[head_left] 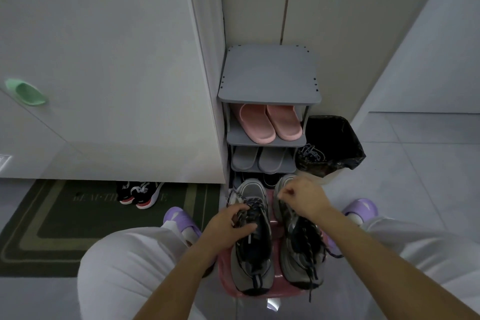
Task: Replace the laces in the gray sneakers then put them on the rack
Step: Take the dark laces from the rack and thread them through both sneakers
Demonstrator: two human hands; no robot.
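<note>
Two gray sneakers stand side by side on a pink stool between my knees, toes pointing at the rack. My left hand grips the laced part of the left gray sneaker. My right hand is over the toe end of the right gray sneaker, fingers curled and pinching its dark lace. Dark speckled laces run down both shoes. The gray shoe rack stands just beyond, its top shelf bare.
Pink slippers and gray slippers fill two rack shelves. A bin with a black bag beside the rack has a bundle of laces on its rim. Black-red sneakers sit on a dark doormat at left.
</note>
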